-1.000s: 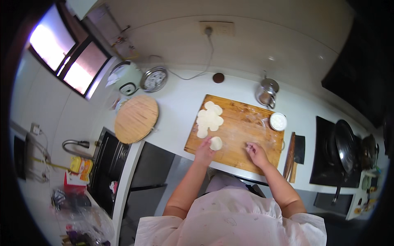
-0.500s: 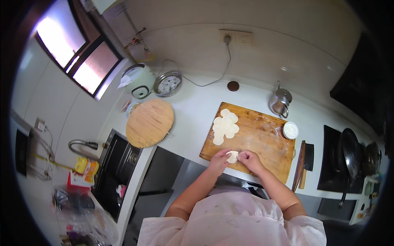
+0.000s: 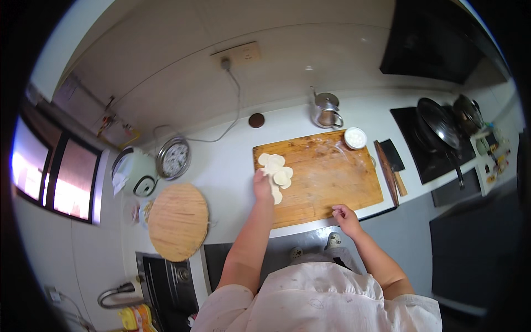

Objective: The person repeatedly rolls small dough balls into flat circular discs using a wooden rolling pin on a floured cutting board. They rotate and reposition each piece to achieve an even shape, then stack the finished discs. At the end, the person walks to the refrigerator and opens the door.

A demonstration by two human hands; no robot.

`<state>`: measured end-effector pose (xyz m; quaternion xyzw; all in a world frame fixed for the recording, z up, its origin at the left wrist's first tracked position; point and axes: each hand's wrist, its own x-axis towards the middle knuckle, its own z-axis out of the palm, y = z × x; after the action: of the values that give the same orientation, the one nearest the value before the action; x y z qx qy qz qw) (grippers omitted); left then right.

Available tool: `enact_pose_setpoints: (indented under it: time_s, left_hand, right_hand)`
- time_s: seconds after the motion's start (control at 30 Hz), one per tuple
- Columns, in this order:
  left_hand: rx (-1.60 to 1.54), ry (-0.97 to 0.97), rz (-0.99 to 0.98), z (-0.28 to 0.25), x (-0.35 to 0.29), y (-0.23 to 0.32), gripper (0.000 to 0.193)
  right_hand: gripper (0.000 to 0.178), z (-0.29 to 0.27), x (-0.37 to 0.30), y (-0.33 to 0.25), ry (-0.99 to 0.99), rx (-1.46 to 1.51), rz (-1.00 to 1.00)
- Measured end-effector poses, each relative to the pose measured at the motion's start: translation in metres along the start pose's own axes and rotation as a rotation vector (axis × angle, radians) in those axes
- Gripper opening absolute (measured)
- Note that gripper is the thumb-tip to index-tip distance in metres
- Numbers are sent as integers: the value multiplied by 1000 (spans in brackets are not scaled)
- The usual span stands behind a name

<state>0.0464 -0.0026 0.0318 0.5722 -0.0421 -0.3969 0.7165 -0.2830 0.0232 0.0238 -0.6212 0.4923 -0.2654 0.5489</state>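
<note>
Thin round dough wrappers [image 3: 276, 159] lie overlapping on the left side of a wooden cutting board [image 3: 321, 182]. My left hand [image 3: 263, 187] reaches to the left edge of this pile, touching or just above it. Its fingers are blurred, so their grip is unclear. One wrapper [image 3: 281, 177] sits on top of the others, right of that hand. Near the board's front edge is my right hand [image 3: 346, 218], fingers loosely bent and partly apart, with nothing visible in them.
A white bowl [image 3: 355, 138] of white contents stands at the board's far right corner. Beyond are a metal pot [image 3: 326, 110] and a dark round lid [image 3: 256, 120]. A rolling pin [image 3: 386, 172] and cleaver [image 3: 391, 155] lie right of the board. Leftward is a round wooden board [image 3: 178, 221].
My hands have parted. The left moved to the wrapper pile, and the right no longer touches the wrapper both had held. The view has turned toward the right.
</note>
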Motion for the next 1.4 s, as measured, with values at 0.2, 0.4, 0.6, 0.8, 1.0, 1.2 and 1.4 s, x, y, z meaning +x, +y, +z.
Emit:
enact_pose_setpoints:
  time_s: [0.2,0.4,0.6,0.8,1.0,1.2,1.4]
  left_hand:
    - [205,-17,-152,24,-4,-39,52]
    - [203,-328,-333,83,-58,-101,34]
    - [271,-612,-428,174,-141,-120,18]
    - [297,-878,-512,281,-237,-162,29]
    - [350,-1165,-609,390,-373,-214,31]
    - [383,-1363,-756,465,-500,-286,34]
    - [454,-1491,-874,514,-604,-348,35]
  right_hand:
    - [23,-46,-51,34,355,-55,93]
    - [21,-117,-99,29,689,154,99]
    - [20,-219,-177,34,1030,185,53]
    - [21,-323,-277,46,1284,170,60]
    - [20,-423,-379,65,1585,181,24]
    - [20,-493,-459,78,1715,219,-22]
    - [19,-560,-514,75,1745,51,43]
